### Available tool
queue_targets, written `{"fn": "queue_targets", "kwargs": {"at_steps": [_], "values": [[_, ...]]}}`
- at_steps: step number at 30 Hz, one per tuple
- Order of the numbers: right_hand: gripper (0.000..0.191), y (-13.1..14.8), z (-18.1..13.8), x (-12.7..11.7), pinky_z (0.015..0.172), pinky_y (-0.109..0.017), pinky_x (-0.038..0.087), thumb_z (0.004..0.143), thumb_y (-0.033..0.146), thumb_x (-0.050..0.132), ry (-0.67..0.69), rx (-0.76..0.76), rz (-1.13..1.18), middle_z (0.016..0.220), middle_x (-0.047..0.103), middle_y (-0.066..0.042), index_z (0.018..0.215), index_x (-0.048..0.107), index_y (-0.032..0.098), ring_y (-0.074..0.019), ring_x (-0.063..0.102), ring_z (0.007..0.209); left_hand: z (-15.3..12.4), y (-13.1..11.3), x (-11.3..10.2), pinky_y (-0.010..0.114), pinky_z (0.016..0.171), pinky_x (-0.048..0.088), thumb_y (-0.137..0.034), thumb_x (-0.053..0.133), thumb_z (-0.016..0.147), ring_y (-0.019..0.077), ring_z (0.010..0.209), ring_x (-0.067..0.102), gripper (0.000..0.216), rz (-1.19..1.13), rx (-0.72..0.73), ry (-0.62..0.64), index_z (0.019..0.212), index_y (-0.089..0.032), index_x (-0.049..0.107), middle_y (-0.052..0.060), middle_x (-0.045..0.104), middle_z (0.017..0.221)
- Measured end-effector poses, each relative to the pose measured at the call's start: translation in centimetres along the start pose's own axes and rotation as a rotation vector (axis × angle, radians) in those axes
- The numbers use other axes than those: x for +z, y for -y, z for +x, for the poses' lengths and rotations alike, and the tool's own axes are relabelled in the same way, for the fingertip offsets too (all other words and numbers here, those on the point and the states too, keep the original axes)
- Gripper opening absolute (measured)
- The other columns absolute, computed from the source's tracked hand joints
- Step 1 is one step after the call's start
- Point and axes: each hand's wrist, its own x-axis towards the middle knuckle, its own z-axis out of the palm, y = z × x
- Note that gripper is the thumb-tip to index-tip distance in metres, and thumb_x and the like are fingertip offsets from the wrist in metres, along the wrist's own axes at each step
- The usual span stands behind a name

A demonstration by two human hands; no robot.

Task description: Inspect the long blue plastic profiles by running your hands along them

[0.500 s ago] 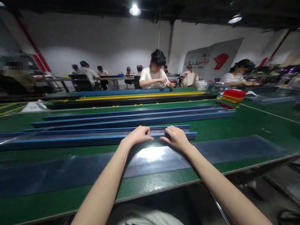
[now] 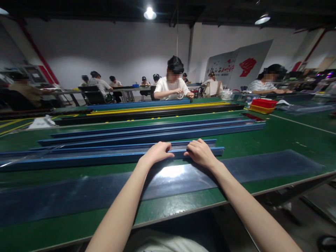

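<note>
Both my hands rest on the nearest long blue rail [image 2: 78, 160], which lies left to right across the green table [image 2: 275, 140]. My left hand [image 2: 156, 153] curls its fingers over the rail's top edge, thumb toward the middle. My right hand [image 2: 200, 152] grips the same rail a hand's width to the right, fingers bent over it. A long dark glossy strip [image 2: 249, 167] lies flat just in front of the rail, under my wrists.
More blue rails [image 2: 147, 134] lie parallel farther back, then black and yellow rails [image 2: 157, 109]. A red tray on a yellow one [image 2: 263, 105] stands at the right. Several people sit working across the table and at tables behind.
Both hands have stayed on the blue rail; the view has shifted slightly, so hands and rail sit a little lower and to the right.
</note>
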Motion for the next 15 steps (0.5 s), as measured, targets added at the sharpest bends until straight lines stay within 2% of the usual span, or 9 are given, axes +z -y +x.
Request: {"fn": "queue_targets", "kwargs": {"at_steps": [9,15], "values": [[0.026,-2.9,-2.6,-1.4,0.067,-0.029,0.027,0.082,0.033,0.049,0.000,0.162,0.064,0.066,0.060,-0.004,0.062,0.054,0.018,-0.0155,0.050,0.065,0.0,0.1,0.0,0.022,0.056,0.033,-0.033,0.059,0.069,0.0135,0.065,0.052,0.015,0.021,0.023,0.005,0.071,-0.018,0.058,-0.001,0.058,0.069],[0.020,-3.2,-2.8,-1.3,0.068,-0.029,0.030,0.078,0.031,0.052,0.022,0.215,0.073,0.068,0.060,-0.005,0.064,0.054,0.018,-0.0171,0.050,0.067,0.1,0.3,0.2,0.022,0.056,0.033,-0.032,0.058,0.070,0.0137,0.065,0.052,0.014,0.027,0.042,-0.003,0.072,-0.018,0.059,0.000,0.059,0.070]]}}
